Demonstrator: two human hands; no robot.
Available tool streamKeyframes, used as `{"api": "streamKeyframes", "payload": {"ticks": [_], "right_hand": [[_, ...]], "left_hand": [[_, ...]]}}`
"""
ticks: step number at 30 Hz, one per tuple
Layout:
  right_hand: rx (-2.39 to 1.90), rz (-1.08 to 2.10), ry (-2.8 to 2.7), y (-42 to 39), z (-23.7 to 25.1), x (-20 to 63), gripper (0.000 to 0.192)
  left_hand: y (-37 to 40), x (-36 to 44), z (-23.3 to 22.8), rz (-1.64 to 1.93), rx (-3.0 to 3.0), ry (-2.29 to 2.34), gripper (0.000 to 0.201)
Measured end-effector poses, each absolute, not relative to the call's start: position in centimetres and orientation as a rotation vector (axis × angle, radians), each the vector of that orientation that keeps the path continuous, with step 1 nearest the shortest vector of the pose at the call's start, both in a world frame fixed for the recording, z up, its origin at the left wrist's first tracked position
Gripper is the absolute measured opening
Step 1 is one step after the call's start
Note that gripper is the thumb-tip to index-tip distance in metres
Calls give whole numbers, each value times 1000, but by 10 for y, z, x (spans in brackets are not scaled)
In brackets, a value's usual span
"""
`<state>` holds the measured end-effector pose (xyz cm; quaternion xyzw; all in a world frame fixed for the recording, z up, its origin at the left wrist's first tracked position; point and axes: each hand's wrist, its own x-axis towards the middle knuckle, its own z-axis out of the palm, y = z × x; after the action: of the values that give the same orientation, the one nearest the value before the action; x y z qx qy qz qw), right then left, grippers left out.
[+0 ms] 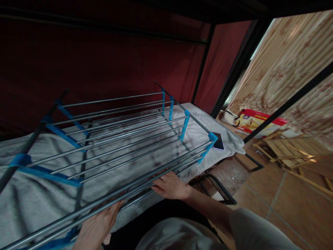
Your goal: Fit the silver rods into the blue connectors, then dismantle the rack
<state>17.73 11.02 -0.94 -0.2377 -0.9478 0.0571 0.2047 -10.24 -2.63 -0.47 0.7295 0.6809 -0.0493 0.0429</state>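
A metal drying rack [135, 133] with grey rods and blue plastic joints stands on a grey blanket [203, 118] in front of me. Its nearest rods run along my side at lap height. My left hand [100, 222] grips these front rods near the lower left, its fingers partly hidden behind them. Farther right, my right hand [173, 185] has its fingers curled over the same group of rods, with the thumb on the near side. A dark phone [218, 141] lies on the blanket beside the rack's right end.
Dark metal bed posts [238, 66] and a dark red curtain [117, 66] enclose the back. On the tiled floor [291, 198] at right are a folded wooden chair [296, 151], a red and yellow box [257, 123] and a pale bag [229, 117]. A black metal frame [221, 189] juts out beside my arm.
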Motion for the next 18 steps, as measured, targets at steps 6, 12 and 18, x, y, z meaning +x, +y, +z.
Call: {"api": "streamKeyframes", "payload": {"ticks": [6,12,18], "right_hand": [[-992,338,-2013,101,-38,241,19],[-1465,522,-1123,132,-78,309,49],[-1414,834,-1095,158,-90,318,61]], "left_hand": [[-29,-105,-19,-235,2175,2070,57],[-25,-98,-21,-243,2108,2070,54],[-29,-93,-31,-106,2110,2146,43]]}}
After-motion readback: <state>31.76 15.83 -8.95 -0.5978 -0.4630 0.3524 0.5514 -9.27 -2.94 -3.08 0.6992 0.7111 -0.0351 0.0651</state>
